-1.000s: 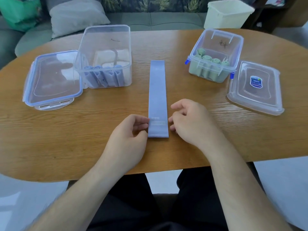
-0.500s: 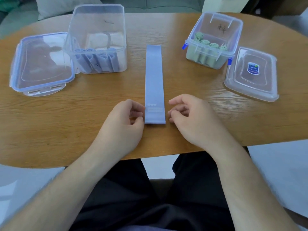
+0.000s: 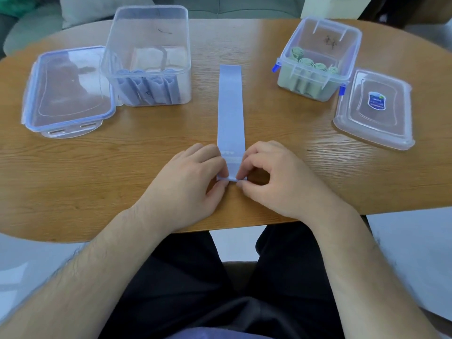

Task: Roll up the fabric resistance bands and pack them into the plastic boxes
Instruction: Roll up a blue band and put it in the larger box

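A lavender fabric band (image 3: 230, 106) lies flat and straight on the wooden table (image 3: 146, 167), its near end by my hands. My left hand (image 3: 193, 182) and my right hand (image 3: 276, 177) both pinch that near end, which is lifted and just curled over. A tall clear box (image 3: 149, 57) at the back left holds several rolled lavender bands. A smaller clear box (image 3: 318, 59) with blue clips at the back right holds several rolled green bands.
A clear lid with a blue rim (image 3: 68, 91) lies left of the tall box. Another clear lid with a blue sticker (image 3: 374, 108) lies right of the small box. A sofa with a cushion (image 3: 97, 8) stands behind the table.
Both hands have closed in from the band's sides onto its near end, pinched it and lifted the edge into a first fold. The camera view has shifted slightly.
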Tool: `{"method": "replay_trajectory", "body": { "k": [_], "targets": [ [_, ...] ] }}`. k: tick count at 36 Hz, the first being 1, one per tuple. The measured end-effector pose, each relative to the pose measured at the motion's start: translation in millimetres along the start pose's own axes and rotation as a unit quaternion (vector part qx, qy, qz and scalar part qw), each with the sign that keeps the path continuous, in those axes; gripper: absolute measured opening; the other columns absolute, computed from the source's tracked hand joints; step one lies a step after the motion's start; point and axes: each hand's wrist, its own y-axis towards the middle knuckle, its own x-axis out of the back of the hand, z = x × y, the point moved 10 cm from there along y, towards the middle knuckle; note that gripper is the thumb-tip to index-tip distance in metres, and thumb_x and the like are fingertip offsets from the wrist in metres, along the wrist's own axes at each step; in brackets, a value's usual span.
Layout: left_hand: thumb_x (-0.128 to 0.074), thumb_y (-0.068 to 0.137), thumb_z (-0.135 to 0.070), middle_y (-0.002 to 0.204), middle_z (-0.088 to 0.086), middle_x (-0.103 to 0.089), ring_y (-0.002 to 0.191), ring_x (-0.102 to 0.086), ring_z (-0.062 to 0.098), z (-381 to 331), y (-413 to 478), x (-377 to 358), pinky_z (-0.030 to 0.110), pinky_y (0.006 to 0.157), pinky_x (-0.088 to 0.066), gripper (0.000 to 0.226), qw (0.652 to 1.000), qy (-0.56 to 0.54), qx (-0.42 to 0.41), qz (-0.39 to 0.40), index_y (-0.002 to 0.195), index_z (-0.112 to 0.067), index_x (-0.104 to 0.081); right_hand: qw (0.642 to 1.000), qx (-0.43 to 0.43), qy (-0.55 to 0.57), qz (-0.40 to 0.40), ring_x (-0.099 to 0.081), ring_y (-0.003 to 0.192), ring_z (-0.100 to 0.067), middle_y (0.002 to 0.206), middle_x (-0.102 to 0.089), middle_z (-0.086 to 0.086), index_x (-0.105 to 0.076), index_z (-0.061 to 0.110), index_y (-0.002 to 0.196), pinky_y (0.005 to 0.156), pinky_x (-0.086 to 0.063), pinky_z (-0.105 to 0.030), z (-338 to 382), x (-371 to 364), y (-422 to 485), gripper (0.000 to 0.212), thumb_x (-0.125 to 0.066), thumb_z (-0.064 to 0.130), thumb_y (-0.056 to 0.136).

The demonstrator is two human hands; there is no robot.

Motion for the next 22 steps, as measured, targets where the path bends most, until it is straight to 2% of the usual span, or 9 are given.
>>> {"method": "replay_trajectory", "body": {
  "k": [7, 13, 16, 19, 22],
  "targets": [
    [-0.058, 0.094, -0.023, 0.087, -0.005, -0.053, 0.084, -0.053, 0.021, 1.1, 0.5, 1.7, 0.044, 0.075, -0.050, 0.012, 1.000, -0.008, -0.011, -0.013, 0.088, -0.016, -0.066, 1.000, 0.013, 0.006, -0.004, -0.051, 0.098, -0.008, 0.096, -0.062, 0.014, -0.070, 0.027, 0.084, 0.095, -0.044, -0.042, 0.2, -0.8, 3.2, 0.003, -0.070, 0.024, 0.086],
    [-0.062, 0.096, -0.009, 0.087, -0.002, -0.053, 0.084, -0.053, 0.022, 1.4, 0.4, 2.1, 0.033, 0.082, -0.046, 0.006, 0.999, -0.023, -0.008, -0.045, 0.096, -0.011, -0.067, 0.999, 0.020, 0.016, -0.022, -0.054, 0.097, -0.009, 0.092, -0.063, 0.015, -0.067, 0.026, 0.089, 0.092, -0.046, -0.042, -0.2, 1.8, 4.9, 0.007, -0.064, 0.020, 0.089],
    [-0.060, 0.095, -0.009, 0.091, 0.003, -0.053, 0.086, -0.053, 0.024, 2.6, -0.1, -0.7, 0.031, 0.084, -0.044, 0.007, 0.998, -0.021, -0.004, -0.058, 0.096, -0.009, -0.067, 0.999, 0.026, 0.010, -0.030, -0.054, 0.096, -0.010, 0.091, -0.063, 0.015, -0.068, 0.025, 0.090, 0.090, -0.047, -0.042, -0.8, 1.2, 5.7, 0.007, -0.064, 0.019, 0.089],
    [-0.058, 0.096, -0.014, 0.097, 0.005, -0.052, 0.089, -0.052, 0.023, 4.0, -0.7, 0.1, 0.032, 0.085, -0.044, 0.012, 0.997, -0.022, 0.003, -0.072, 0.096, -0.008, -0.068, 0.999, 0.029, 0.010, -0.043, -0.052, 0.097, -0.011, 0.093, -0.062, 0.011, -0.068, 0.023, 0.092, 0.091, -0.046, -0.036, -1.3, 1.1, 5.7, 0.009, -0.065, 0.015, 0.090],
    [-0.061, 0.096, -0.007, 0.093, 0.006, -0.057, 0.085, -0.052, 0.025, 0.0, 1.3, 0.2, 0.035, 0.084, -0.046, 0.009, 0.997, -0.009, -0.019, -0.074, 0.095, -0.007, -0.069, 0.998, 0.032, 0.001, -0.060, -0.050, 0.098, -0.013, 0.094, -0.059, 0.006, -0.068, 0.018, 0.092, 0.088, -0.040, -0.021, 0.5, 2.1, 6.2, 0.009, -0.067, 0.009, 0.089]
  ]
}}
